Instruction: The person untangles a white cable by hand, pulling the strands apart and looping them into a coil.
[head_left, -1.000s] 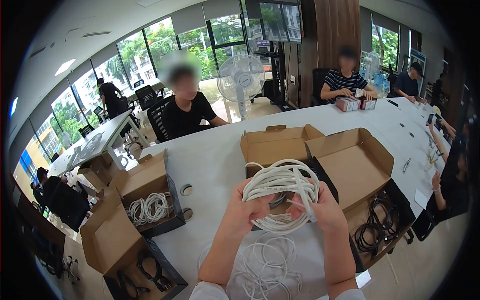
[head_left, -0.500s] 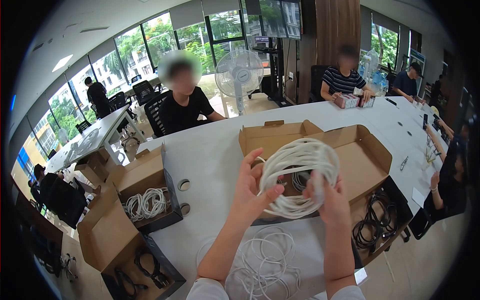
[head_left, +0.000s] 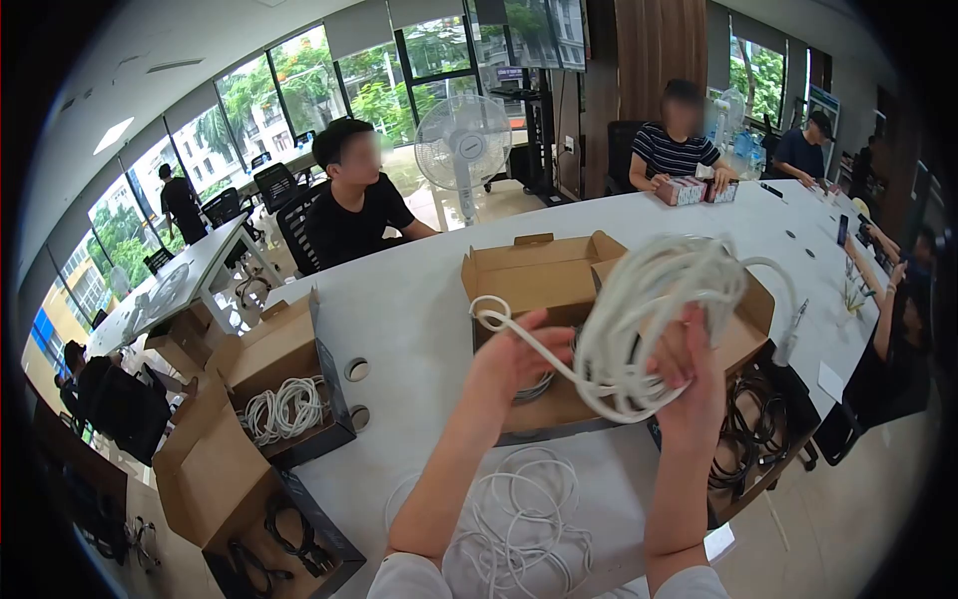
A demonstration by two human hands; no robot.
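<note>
A coil of white cable (head_left: 664,319) is up in the air above the open boxes, blurred by motion. My right hand (head_left: 694,379) is closed round its lower right side. A connector end (head_left: 786,347) hangs off to the right of the coil. On the left, a loose length of the same cable runs out and curls in a small loop. My left hand (head_left: 514,364) is beside this length, fingers stretched towards the coil, with the cable crossing in front of them. More white cable (head_left: 524,519) lies loosely on the table between my forearms.
Behind the coil stands an open cardboard box (head_left: 534,270). A box at left holds coiled white cables (head_left: 284,411); another below it has black cables (head_left: 294,529). Black cables (head_left: 748,429) fill the right box. Several people sit round the table (head_left: 409,299), and a fan (head_left: 464,150) stands behind.
The coil has gone up and right in my right hand and turned. My left hand has let go of its left side, and a loose length and a connector now stick out.
</note>
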